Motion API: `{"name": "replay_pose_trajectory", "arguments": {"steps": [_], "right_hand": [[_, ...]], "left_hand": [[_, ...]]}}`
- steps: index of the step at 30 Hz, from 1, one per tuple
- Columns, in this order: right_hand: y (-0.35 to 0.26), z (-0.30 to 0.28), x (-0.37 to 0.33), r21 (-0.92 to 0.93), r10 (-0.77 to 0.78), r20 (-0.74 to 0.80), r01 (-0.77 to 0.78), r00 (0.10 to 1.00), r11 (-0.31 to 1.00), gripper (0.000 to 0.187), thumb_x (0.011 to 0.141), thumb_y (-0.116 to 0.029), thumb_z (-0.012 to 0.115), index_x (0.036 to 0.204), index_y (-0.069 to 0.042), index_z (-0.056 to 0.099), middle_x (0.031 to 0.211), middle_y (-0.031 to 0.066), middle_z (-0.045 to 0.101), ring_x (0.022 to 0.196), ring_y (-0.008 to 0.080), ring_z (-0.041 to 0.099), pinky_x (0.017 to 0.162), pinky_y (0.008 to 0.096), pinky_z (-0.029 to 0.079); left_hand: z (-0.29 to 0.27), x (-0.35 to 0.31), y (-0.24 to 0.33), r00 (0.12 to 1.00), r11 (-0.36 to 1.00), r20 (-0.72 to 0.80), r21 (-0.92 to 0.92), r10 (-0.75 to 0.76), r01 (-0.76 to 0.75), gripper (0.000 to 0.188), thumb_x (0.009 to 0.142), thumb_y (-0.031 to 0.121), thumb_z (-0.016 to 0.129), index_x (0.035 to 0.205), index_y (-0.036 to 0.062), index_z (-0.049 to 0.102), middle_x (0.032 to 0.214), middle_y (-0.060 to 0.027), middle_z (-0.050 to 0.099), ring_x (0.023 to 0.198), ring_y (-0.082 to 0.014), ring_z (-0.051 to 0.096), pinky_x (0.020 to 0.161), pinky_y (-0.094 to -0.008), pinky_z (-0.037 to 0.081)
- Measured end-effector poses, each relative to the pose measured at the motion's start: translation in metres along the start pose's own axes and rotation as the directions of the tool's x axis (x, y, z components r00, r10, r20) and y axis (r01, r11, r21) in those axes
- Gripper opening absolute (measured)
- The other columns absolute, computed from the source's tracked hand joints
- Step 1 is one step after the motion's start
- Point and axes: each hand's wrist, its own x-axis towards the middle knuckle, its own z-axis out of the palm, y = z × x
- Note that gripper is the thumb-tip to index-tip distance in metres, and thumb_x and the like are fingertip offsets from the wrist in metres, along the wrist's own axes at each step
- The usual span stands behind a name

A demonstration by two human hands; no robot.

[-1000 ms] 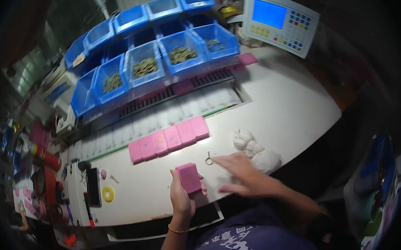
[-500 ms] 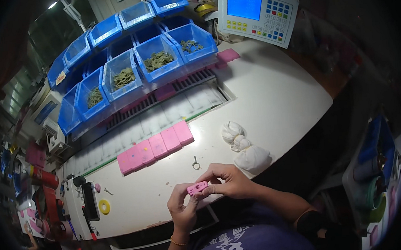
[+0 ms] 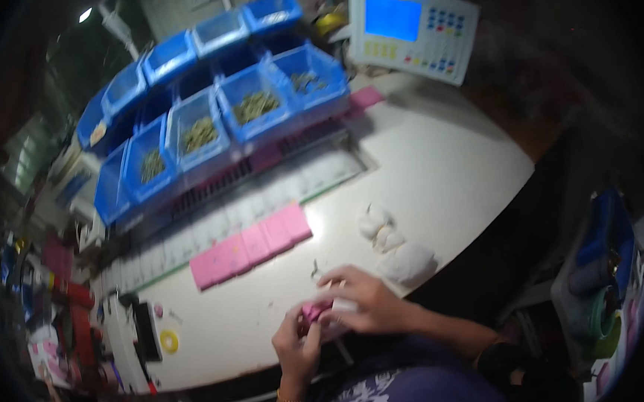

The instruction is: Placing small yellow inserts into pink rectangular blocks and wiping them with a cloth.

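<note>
Since half a second ago, both hands drew nearer the body. Small pink piece [image 3: 313,311] pinched between left hand [image 3: 296,346] and right hand [image 3: 366,304], low over bench [image 3: 439,163] edge (steadier for fingertip work). Pink row [image 3: 250,245] lies beyond; white cloths [image 3: 396,244] right.

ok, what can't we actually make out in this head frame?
Head view only:
- pink piece: mostly covered by left hand and right hand, shape unclear.
- blue bins: contents too small and blurred to identify.
- control panel: keys too small to make out.
- Left table edge: lost in dark fisheye rim.
</note>
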Motion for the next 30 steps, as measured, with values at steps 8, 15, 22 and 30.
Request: {"name": "replay_pose_trajectory", "arguments": {"steps": [8,15,22,30], "right_hand": [[0.005,0.041,-0.006,-0.135,-0.246,-0.077,0.235,0.966,0.963,0.02,0.082,-0.005,0.073,0.098,-0.003,0.061,0.105,0.012,0.059,0.099,0.0307,0.058,0.084,0.0378,0.05],[-0.009,0.049,-0.013,-0.116,-0.145,-0.211,0.122,0.967,0.986,0.017,0.084,-0.006,0.07,0.099,-0.002,0.063,0.104,0.0128,0.06,0.101,0.0305,0.058,0.086,0.0374,0.051],[0.009,0.051,-0.013,-0.055,-0.134,-0.158,0.127,0.978,0.99,0.013,0.086,-0.005,0.069,0.098,-0.003,0.065,0.102,0.0119,0.061,0.101,0.0309,0.057,0.088,0.0379,0.048],[0.033,0.015,-0.004,0.487,0.188,-0.154,-0.091,0.97,0.869,0.018,0.084,-0.003,0.07,0.102,-0.004,0.067,0.111,0.0108,0.061,0.109,0.0303,0.054,0.091,0.034,0.047]], "left_hand": [[-0.008,-0.015,-0.012,0.999,0.986,0.049,0.165,0.017,-0.025,0.03,0.091,-0.001,0.06,0.121,-0.0073,0.062,0.101,-0.0162,0.071,0.088,-0.0189,0.068,0.078,-0.0313,0.055],[-0.001,-0.02,-0.015,0.996,0.965,-0.085,0.263,0.016,0.007,0.034,0.089,0.001,0.061,0.123,-0.0063,0.061,0.099,-0.0141,0.072,0.087,-0.0205,0.068,0.076,-0.0331,0.055],[0.007,-0.012,-0.012,0.989,0.99,-0.13,0.127,0.075,-0.058,0.029,0.085,-0.003,0.064,0.114,-0.0031,0.063,0.091,-0.0152,0.071,0.078,-0.0167,0.069,0.071,-0.0289,0.056],[-0.01,-0.002,-0.002,0.987,0.944,-0.041,-0.298,-0.157,0.138,0.027,0.092,0.003,0.065,0.118,-0.0034,0.062,0.099,-0.0121,0.069,0.09,-0.0146,0.067,0.079,-0.0284,0.054]]}}
